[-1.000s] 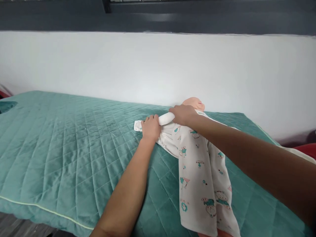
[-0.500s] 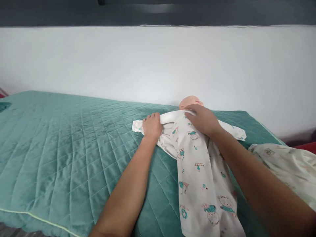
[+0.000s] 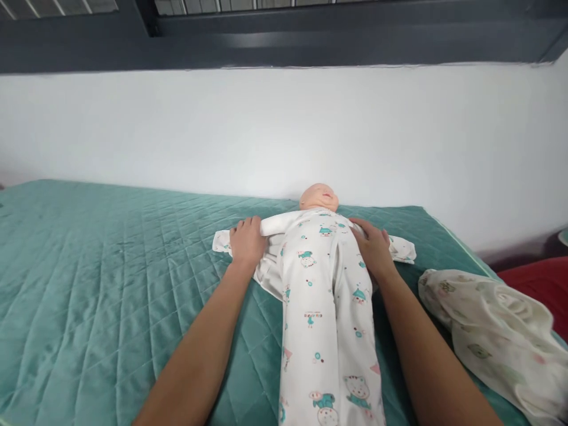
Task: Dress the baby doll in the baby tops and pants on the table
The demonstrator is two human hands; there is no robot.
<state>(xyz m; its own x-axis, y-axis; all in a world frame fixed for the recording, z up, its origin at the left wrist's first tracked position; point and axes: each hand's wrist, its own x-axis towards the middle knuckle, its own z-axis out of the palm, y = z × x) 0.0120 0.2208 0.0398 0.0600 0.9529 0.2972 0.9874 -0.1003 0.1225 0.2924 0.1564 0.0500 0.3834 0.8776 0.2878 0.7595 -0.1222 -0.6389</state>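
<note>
A baby doll lies on its back on a teal quilted mattress, head toward the wall. It wears a white sleepsuit printed with small teal animals. My left hand rests palm down on the doll's outstretched sleeve at the left, fingers curled over the cloth. At the doll's other side, my right hand lies flat against the suit by its arm, fingers stretched out. The sleeve end at the right pokes out past that hand.
A crumpled pale printed cloth lies on the mattress at the right. Something red shows beyond the mattress's right edge. A white wall runs close behind the doll's head, with a dark window frame above.
My right hand has moved from the doll's shoulder across its chest to the right side. The suit now lies straight down the doll. My left hand stays on the sleeve.
</note>
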